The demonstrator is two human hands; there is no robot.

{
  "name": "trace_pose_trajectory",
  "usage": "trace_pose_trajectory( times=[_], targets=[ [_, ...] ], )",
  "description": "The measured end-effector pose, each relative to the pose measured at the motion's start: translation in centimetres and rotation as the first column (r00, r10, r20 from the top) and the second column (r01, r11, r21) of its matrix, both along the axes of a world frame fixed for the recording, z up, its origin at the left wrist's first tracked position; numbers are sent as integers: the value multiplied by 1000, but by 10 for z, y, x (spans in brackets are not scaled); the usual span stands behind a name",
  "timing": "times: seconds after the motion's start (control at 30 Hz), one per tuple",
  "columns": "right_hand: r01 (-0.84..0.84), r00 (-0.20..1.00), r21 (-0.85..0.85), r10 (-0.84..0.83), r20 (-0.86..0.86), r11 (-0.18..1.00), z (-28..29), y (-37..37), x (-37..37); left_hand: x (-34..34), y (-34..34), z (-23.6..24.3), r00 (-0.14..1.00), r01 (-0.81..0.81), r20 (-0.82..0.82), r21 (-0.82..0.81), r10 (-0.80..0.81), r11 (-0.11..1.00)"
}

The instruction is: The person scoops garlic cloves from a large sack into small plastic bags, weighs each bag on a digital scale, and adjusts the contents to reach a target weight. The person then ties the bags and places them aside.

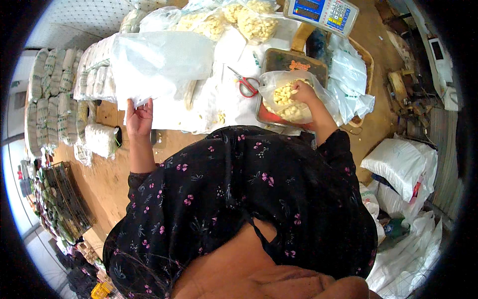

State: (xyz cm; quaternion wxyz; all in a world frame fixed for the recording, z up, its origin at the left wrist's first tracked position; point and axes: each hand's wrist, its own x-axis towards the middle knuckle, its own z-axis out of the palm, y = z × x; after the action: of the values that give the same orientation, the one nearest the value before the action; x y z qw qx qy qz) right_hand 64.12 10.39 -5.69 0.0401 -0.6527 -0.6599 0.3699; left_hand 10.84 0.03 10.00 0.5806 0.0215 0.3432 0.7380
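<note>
My left hand (139,119) is at the table's near left edge, palm up with fingers partly curled, pinching the lower edge of clear plastic bags (164,60) laid flat. My right hand (304,92) reaches into an open clear bag of pale peeled garlic cloves (284,93), its fingers closed on some cloves; the fingertips are partly hidden. That bag rests on the platform of a weighing scale (274,60). Between my hands, nearer the right, lie scissors with red handles (246,87). A few loose cloves (220,117) are scattered on the white table cover (169,117).
Filled bags of cloves (256,27) stand at the table's back. The scale's display and keypad (323,15) rise at the back right, above bluish plastic bags (346,70). Wrapped bundles (50,99) are stacked at left; white sacks (398,164) sit on the floor at right.
</note>
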Motion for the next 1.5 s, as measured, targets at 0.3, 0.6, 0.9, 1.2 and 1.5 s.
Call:
trace_pose_trajectory(
  times=[0.3,0.6,0.9,1.2,1.5],
  targets=[
    [293,329,-522,-597,-732,801,73,-31,2,6,-7,-9,999,33,12,14,-33,999],
    [0,-206,-647,-633,-746,763,109,-70,7,17,8,-9,993,106,51,49,-108,993],
    [212,-185,-675,-649,-738,707,82,-57,6,-18,-18,-6,1000,17,5,53,-18,998],
    [231,-240,-773,-735,-634,591,46,-49,5,-105,-36,-20,949,-291,-147,-71,278,954],
    [87,-13,-512,-513,-858,855,132,-44,-54,-171,-33,-43,888,-450,26,-157,459,879]
  ],
)
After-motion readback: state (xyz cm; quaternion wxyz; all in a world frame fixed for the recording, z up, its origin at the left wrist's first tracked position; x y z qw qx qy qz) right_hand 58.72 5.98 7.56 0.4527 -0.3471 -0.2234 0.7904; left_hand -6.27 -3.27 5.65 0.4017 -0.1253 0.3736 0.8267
